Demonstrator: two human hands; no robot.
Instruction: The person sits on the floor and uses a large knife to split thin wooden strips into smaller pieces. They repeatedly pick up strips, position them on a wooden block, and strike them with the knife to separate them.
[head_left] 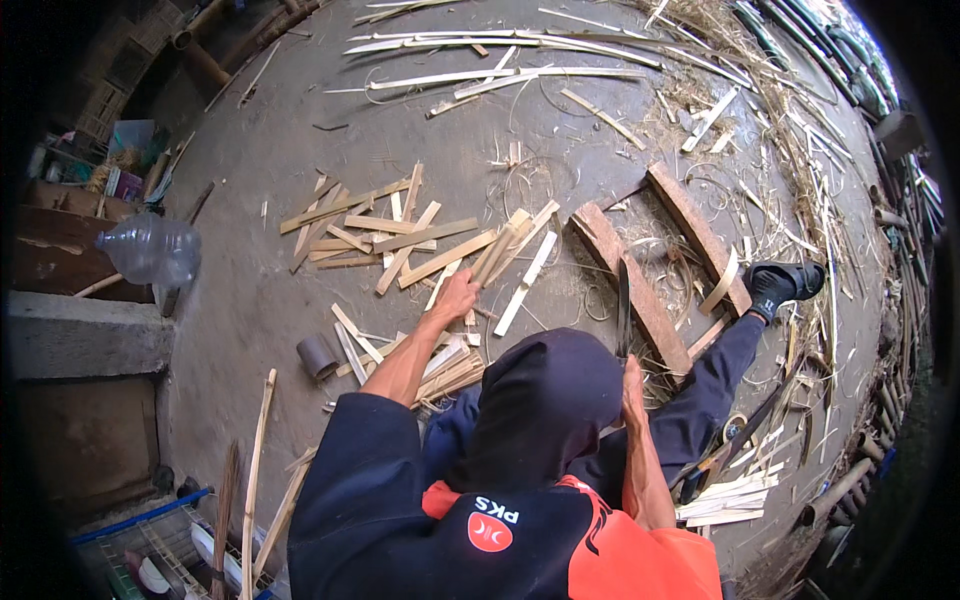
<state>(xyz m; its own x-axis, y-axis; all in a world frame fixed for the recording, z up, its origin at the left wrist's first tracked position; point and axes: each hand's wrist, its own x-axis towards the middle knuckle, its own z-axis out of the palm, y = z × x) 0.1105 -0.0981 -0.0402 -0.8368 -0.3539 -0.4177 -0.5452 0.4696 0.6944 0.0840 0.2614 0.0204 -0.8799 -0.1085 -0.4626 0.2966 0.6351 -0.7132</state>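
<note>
My left hand [458, 296] is closed around a few flat bamboo strips [502, 250], which point up and to the right over the floor. Below and left of that hand lies a pile of pale bamboo strips [455, 368]; a looser heap of strips [385, 235] spreads beyond it. My right hand [632, 388] grips a long-bladed knife [624, 305], its handle mostly hidden by the fingers. The blade points away, alongside a reddish-brown wooden beam [645, 300]. A dark hood and shirt cover the lower middle of the picture.
A second wooden beam [700, 235] lies parallel on the right, near an outstretched leg and dark sandal [788, 287]. Long split bamboo [500, 78] and curled shavings litter the far floor. A clear plastic jug [160, 250] and a short dark tube [318, 357] are at left.
</note>
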